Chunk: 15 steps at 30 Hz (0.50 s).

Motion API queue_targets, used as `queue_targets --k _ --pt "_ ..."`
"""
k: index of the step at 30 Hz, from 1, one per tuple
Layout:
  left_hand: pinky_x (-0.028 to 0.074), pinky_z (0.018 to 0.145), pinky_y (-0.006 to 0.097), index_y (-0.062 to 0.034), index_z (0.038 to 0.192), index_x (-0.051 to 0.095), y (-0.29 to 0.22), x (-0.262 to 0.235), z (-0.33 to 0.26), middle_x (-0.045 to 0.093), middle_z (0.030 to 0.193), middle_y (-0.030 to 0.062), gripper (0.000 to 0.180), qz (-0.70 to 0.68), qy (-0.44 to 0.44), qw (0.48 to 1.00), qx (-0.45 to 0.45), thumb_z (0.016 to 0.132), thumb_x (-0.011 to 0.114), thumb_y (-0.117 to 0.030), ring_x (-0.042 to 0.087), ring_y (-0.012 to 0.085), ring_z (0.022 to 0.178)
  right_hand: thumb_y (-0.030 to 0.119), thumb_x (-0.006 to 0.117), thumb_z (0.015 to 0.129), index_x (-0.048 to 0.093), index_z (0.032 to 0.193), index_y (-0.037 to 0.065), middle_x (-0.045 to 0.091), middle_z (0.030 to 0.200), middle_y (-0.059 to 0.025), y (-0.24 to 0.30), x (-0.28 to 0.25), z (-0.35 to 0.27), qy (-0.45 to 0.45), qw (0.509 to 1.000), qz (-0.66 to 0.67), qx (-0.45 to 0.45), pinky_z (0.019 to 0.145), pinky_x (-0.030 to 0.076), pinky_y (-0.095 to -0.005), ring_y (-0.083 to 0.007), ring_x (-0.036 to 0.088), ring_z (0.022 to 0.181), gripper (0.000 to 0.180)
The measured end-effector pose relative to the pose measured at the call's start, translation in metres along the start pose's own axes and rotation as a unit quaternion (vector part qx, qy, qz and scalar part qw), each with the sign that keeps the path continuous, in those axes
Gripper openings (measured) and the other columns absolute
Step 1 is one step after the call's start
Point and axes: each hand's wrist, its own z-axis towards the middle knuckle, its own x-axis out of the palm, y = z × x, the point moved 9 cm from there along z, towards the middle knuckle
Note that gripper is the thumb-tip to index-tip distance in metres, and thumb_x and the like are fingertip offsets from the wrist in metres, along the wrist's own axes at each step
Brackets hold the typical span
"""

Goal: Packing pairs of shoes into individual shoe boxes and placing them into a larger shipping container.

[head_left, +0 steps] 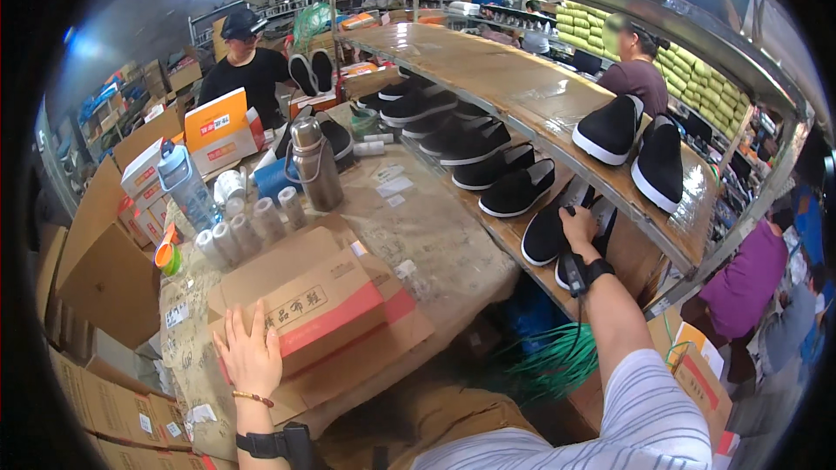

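My left hand [250, 354] lies with its fingers spread on the left end of a brown cardboard shoebox [335, 324] with a red band, on the near part of the table. Away to the right, my right hand [580, 228] is closed at the openings of a pair of black slip-on shoes [542, 237] with white soles on the lower shelf. Part of the grip is hidden. Beyond them, a row of similar black shoes [515, 188] runs along that shelf. Another pair of black shoes [608, 129] stands on the shelf board above.
On the worn table [444, 248] stand a steel flask [315, 165], a clear water jug [186, 187] and several white rolls [242, 230]. A metal rack post [740, 196] rises right of my arm. Green strings [557, 357] hang below. A co-worker [248, 65] holds shoes across the table.
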Motion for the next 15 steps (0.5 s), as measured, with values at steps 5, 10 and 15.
queue_targets --k 5,10,15 --pt "0.035 0.095 0.047 -0.0172 0.124 0.057 -0.003 -0.038 0.003 0.053 0.105 0.0131 0.044 -0.143 0.013 0.989 -0.026 0.080 0.063 -0.019 0.048 0.0322 0.106 0.022 0.060 0.081 0.065 0.097 -0.003 0.067 0.091 -0.0155 0.083 -0.010 -0.080 0.120 0.800 0.588 0.018 0.073 0.050 -0.0355 -0.0254 0.064 0.077 0.030" --pt "0.036 0.074 0.039 -0.0149 0.085 0.071 -0.031 -0.072 -0.041 0.051 0.080 0.0029 0.012 -0.111 -0.220 0.969 0.015 0.073 0.068 -0.014 0.049 0.0246 0.080 0.021 0.045 0.095 0.057 0.114 -0.001 0.062 0.112 -0.0155 0.197 -0.077 -0.243 0.568 0.281 0.773 -0.026 0.086 0.051 -0.0348 -0.0212 0.062 0.093 0.032" --pt "0.036 0.087 0.042 -0.0149 0.099 0.070 -0.050 -0.038 -0.060 0.054 0.090 0.0051 0.027 -0.171 -0.194 0.966 0.015 0.072 0.071 -0.018 0.050 0.0257 0.091 0.022 0.046 0.094 0.057 0.110 -0.001 0.062 0.108 -0.0170 0.192 -0.037 -0.324 0.608 0.276 0.744 -0.010 0.086 0.050 -0.0356 -0.0232 0.062 0.092 0.030"
